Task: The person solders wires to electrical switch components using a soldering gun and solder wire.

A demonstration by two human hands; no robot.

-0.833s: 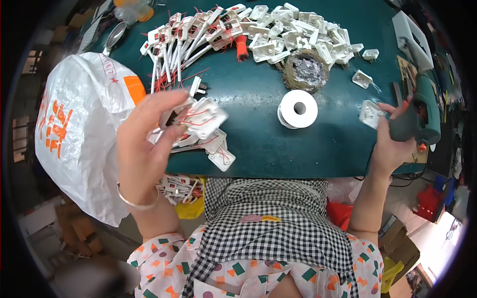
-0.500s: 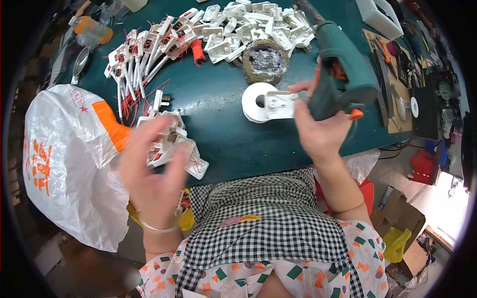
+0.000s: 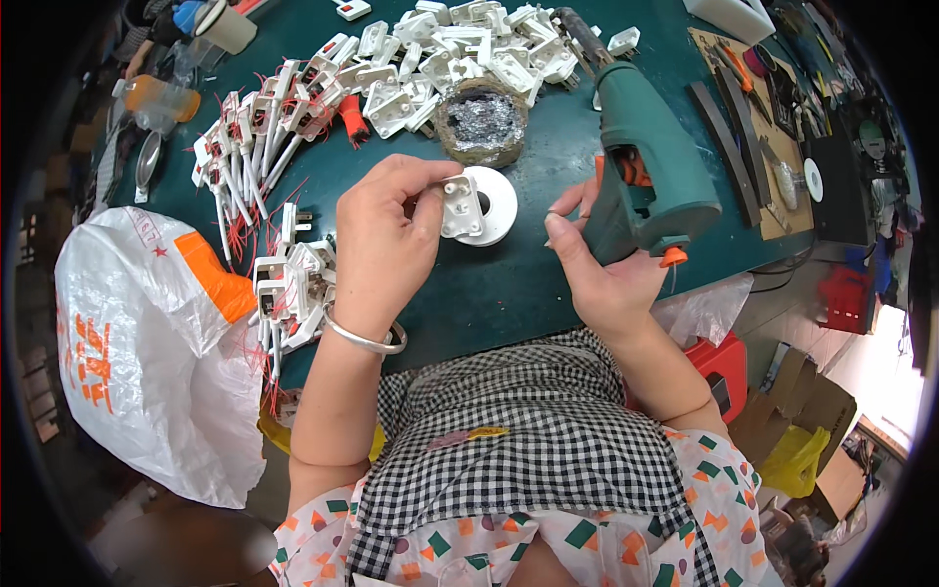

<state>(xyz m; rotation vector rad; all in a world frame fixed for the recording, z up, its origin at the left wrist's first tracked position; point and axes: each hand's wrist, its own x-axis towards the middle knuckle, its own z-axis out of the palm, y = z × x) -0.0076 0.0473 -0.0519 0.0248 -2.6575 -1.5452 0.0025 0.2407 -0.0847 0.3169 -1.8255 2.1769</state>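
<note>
Head view showed both forearms coming up from the lower edge over a checked apron, elbows bent, the hands raised side by side above a green table (image 3: pixel 509 293). The left forearm rose almost straight, a silver bangle (image 3: pixel 367 338) at the wrist. The left hand (image 3: pixel 386 245) was curled, thumb and fingertips pinched shut on a white plug (image 3: pixel 460 207), held upright just in front of a white spool (image 3: pixel 499 201) lying on the table. The right forearm slanted in from the lower right. The right hand (image 3: pixel 602 269) was wrapped around the grip of a green tool (image 3: pixel 650 166), its body pointing away from the person, its metal barrel reaching toward the far pile; the index finger stood extended toward the plug, the other fingers closed on the grip. The two hands were near each other but apart, the plug between them.

Left of the left hand lay a small heap of wired plugs (image 3: pixel 289 284) with red leads, and beyond that a white plastic bag (image 3: pixel 147 342) with orange print hung off the table edge. Beyond the hands sat a round dish of grey scrap (image 3: pixel 479 122), and past it a large pile of white plug shells (image 3: pixel 440 49).
</note>
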